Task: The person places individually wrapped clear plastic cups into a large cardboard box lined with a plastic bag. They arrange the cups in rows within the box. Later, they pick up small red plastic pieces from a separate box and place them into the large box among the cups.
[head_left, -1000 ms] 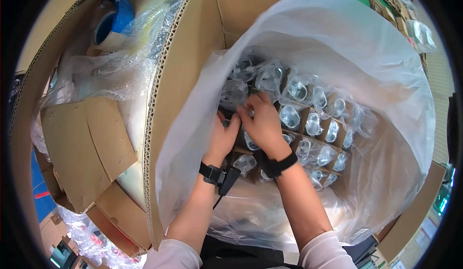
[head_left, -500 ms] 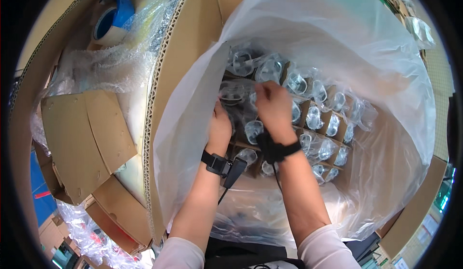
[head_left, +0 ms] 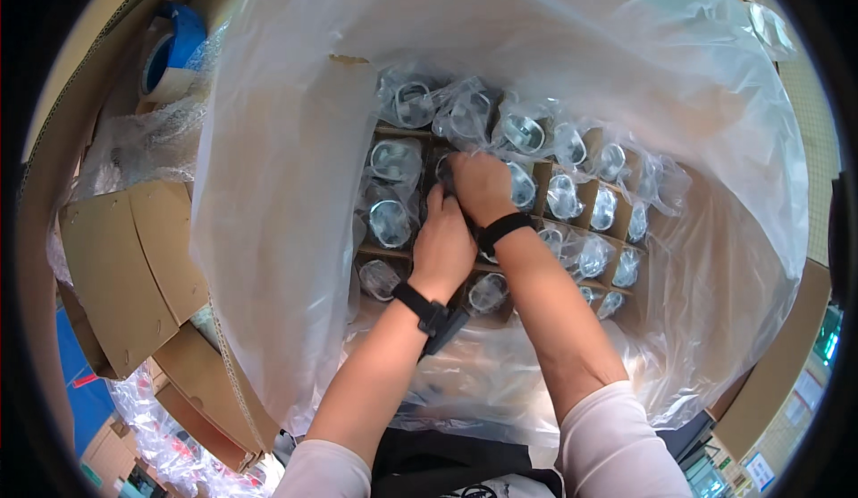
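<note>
A large box lined with a translucent plastic sheet (head_left: 277, 185) holds rows of round, shiny metal parts in clear plastic bags. Each sits in a cell of a cardboard divider (head_left: 576, 208). My right hand (head_left: 484, 185) is closed, fingertips down, at a bagged metal part (head_left: 445, 169) in a cell left of the middle. Just below it my left hand (head_left: 444, 241) reaches in with fingers closed at the same part. Both hands hide most of that part. Bagged parts beside them include one to the left (head_left: 390, 222) and one up to the right (head_left: 523, 133).
Left of the lined box lie folded cardboard pieces (head_left: 116, 270), crumpled bubble wrap (head_left: 147, 141) and a blue tape roll (head_left: 183, 38). A cardboard flap (head_left: 778, 364) stands out at the right.
The plastic liner's left side now lies further left, uncovering more cells. My left hand has shifted right, closer to my right hand, which has moved slightly left.
</note>
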Demonstrator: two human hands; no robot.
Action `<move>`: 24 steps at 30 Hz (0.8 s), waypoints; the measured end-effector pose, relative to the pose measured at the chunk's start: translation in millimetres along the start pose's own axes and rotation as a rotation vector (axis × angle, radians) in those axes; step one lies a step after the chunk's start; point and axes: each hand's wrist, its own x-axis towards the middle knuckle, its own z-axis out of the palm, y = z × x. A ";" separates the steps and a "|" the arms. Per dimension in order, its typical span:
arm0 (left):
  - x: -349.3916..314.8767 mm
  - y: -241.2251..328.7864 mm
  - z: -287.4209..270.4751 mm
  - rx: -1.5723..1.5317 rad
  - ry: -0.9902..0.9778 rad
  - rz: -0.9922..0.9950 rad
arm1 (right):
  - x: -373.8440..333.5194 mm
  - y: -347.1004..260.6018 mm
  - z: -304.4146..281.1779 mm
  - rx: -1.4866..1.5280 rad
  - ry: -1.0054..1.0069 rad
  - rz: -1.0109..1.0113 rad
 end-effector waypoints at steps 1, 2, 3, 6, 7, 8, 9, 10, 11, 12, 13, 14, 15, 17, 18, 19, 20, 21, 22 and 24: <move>5.4 2.3 0.0 -0.036 0.002 -0.039 | -2.4 4.8 1.4 0.047 0.026 -0.042; 9.7 -0.7 -0.1 0.060 -0.188 -0.117 | -7.4 13.3 1.5 0.093 0.052 -0.083; 11.5 -3.8 0.5 0.090 -0.205 -0.108 | -11.8 20.4 0.4 0.137 0.078 -0.130; 14.5 -19.9 2.5 0.158 -0.206 -0.087 | -30.7 27.0 -19.6 0.516 0.244 -0.151; 16.4 -24.6 3.1 0.159 -0.181 -0.070 | -36.2 29.1 -27.1 0.623 0.235 -0.056; 16.6 -28.2 4.7 0.160 -0.157 -0.054 | -40.7 30.5 -34.3 0.729 0.224 0.040; 18.4 -23.9 5.7 0.022 -0.044 -0.092 | -44.9 36.1 -39.7 0.830 0.222 0.144; 19.9 -19.7 6.6 -0.115 0.068 -0.130 | -46.9 43.8 -29.0 0.968 0.263 0.197; 21.1 -15.6 7.3 -0.251 0.180 -0.169 | -49.3 46.7 -24.0 1.044 0.258 0.219; 22.6 -7.0 2.9 -0.203 0.175 -0.204 | -53.6 42.9 -21.4 1.123 0.246 0.243; 24.7 -9.9 5.1 -0.138 0.128 -0.174 | -56.5 40.2 -18.9 1.202 0.233 0.266; 26.9 -14.4 6.7 -0.072 0.083 -0.144 | -58.4 39.8 -14.3 1.148 0.271 0.284; 30.9 -11.8 6.7 -0.013 0.036 -0.108 | -58.4 42.6 -13.4 1.088 0.316 0.302; 24.8 -9.9 0.1 -0.075 0.103 -0.085 | -58.9 50.6 -13.8 1.127 0.378 0.336; 18.3 -10.5 -6.4 -0.097 0.133 -0.080 | -58.9 50.2 -17.4 1.235 0.389 0.355; 11.5 -12.5 -10.0 -0.220 0.109 -0.157 | -59.8 51.0 -20.2 1.339 0.408 0.377; 3.8 -14.4 -13.5 -0.342 0.084 -0.236 | -61.2 50.1 -19.0 1.201 0.372 0.407; -2.0 -13.9 -18.3 -0.457 0.064 -0.317 | -62.1 44.3 -17.0 1.069 0.333 0.431; -3.1 -1.2 -26.6 -0.575 0.032 -0.416 | -63.5 41.6 -15.7 0.931 0.296 0.457; 5.1 22.3 -38.0 -0.180 0.026 -0.294 | -58.5 37.7 0.0 0.954 0.196 0.342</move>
